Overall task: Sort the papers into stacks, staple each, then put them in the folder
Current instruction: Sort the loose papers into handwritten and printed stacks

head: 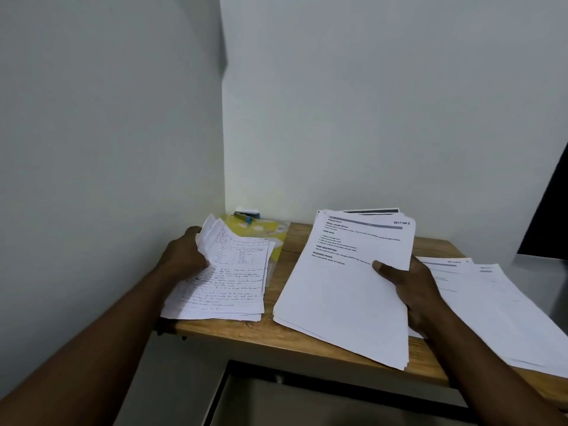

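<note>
Two stacks gripped: left hand point(184, 253) clutches handwritten pages point(229, 281), right hand point(410, 292) pinches printed sheets point(341, 296)

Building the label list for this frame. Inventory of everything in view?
handwritten papers: one stack, white, left on the table, partly over the folder
printed stack: one, white, headed SECTION 1, held over the table's middle
printed sheets: several, count unclear, white, flat on the table at right
folder: one, yellow, back left of the table
stapler: one, blue and dark, on the folder by the wall
table: one, wood brown
dark panel: one, black, right edge
left hand: grips the handwritten papers' left edge
right hand: holds the printed stack, thumb on top
</note>
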Motion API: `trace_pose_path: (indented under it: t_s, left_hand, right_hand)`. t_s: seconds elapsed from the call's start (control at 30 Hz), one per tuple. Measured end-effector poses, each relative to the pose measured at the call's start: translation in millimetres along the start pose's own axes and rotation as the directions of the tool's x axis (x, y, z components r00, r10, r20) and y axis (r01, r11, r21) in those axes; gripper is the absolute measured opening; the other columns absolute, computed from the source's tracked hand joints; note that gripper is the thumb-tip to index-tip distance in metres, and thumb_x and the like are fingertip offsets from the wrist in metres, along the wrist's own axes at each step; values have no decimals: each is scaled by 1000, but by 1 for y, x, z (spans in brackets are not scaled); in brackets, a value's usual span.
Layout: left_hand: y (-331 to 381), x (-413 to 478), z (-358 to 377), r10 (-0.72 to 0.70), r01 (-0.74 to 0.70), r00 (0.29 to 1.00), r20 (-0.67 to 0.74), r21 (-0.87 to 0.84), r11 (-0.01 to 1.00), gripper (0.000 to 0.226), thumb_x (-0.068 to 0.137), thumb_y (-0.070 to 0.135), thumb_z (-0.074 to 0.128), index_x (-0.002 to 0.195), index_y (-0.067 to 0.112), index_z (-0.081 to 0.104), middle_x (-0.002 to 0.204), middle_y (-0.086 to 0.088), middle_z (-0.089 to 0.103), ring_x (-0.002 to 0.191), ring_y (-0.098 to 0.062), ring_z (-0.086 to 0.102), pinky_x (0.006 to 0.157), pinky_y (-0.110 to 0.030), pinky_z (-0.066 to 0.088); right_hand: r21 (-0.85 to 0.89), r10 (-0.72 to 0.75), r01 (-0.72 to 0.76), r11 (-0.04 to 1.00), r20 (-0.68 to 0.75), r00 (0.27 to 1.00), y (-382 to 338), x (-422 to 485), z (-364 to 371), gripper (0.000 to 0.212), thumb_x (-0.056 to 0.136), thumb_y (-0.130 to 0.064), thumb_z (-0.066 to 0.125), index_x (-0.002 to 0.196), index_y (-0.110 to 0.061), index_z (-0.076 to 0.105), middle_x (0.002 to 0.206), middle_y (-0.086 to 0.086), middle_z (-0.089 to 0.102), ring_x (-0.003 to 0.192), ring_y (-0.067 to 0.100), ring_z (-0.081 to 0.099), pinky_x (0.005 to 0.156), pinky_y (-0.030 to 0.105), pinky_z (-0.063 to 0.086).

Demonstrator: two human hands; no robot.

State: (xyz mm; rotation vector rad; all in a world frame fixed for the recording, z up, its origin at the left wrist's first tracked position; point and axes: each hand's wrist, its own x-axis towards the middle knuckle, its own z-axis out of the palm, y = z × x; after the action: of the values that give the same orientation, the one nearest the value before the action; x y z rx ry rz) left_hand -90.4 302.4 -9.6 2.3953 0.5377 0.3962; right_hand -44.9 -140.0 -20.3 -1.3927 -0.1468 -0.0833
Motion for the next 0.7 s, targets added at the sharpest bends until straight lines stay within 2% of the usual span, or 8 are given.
trace_pose_path:
  t_s: [0.07,0.27,0.37,0.5,0.57,0.63,0.67,0.7]
  left_hand:
    - [-1,1,-1,10,-10,1000,-14,25,1000,69,87,13,74,150,21,45,134,-19,64,117,-41,62,90,-42,55]
    - [-2,4,8,57,-60,998,25,165,984,69,91,15,67,155,18,41,136,-20,66,120,-43,62,90,-39,48]
    - [-10,14,15,42,-44,999,14,177,983,81,89,27,65,161,28,28,136,-19,65,121,-44,62,97,-44,51]
    - [2,7,24,-53,60,998,-34,278,959,82,89,31,67,160,32,26,150,-15,44,133,-47,47,106,-56,44]
    - [16,-4,30,27,19,990,-137,327,945,75,92,27,70,159,27,37,160,-12,37,139,-45,41,108,-57,39]
    - [35,-13,39,231,-172,941,-246,241,955,60,91,25,76,148,21,55,152,-11,52,132,-39,51,107,-52,44]
    - [46,-19,47,293,-274,929,-227,113,955,52,93,29,77,142,20,62,142,-9,62,124,-33,60,104,-47,48]
    - [61,-27,53,306,-316,943,-135,-59,947,49,93,39,78,137,21,66,130,-5,70,114,-25,67,101,-41,51]
  right_hand:
    - [-13,-1,1,1000,0,1000,-3,0,-1,42,89,-6,80,128,-16,70,118,5,79,106,33,76,98,60,57]
    - [-4,6,-6,1000,4,1000,-9,1,-2,41,88,-4,80,127,-13,71,116,7,79,102,33,77,93,55,60]
    - [-6,17,-17,1000,13,1000,-10,2,-2,39,88,-4,80,125,-13,72,116,8,79,103,34,77,94,56,60]
    - [15,29,-30,999,46,999,-8,2,-1,40,89,-3,79,127,-12,70,118,10,78,106,35,76,95,55,60]
    - [32,30,-32,999,60,998,-7,1,-2,41,89,-2,78,129,-11,70,119,11,78,107,36,76,94,55,60]
    - [41,28,-31,999,68,997,-4,1,-2,42,90,-2,77,130,-10,69,120,11,78,109,37,75,96,58,59]
    - [50,29,-33,998,74,997,-3,2,-2,42,90,-2,76,131,-10,68,121,12,77,110,38,74,97,59,58]
    - [60,31,-36,998,79,996,-2,2,-2,43,90,-1,75,131,-10,68,122,12,77,111,39,74,98,59,57]
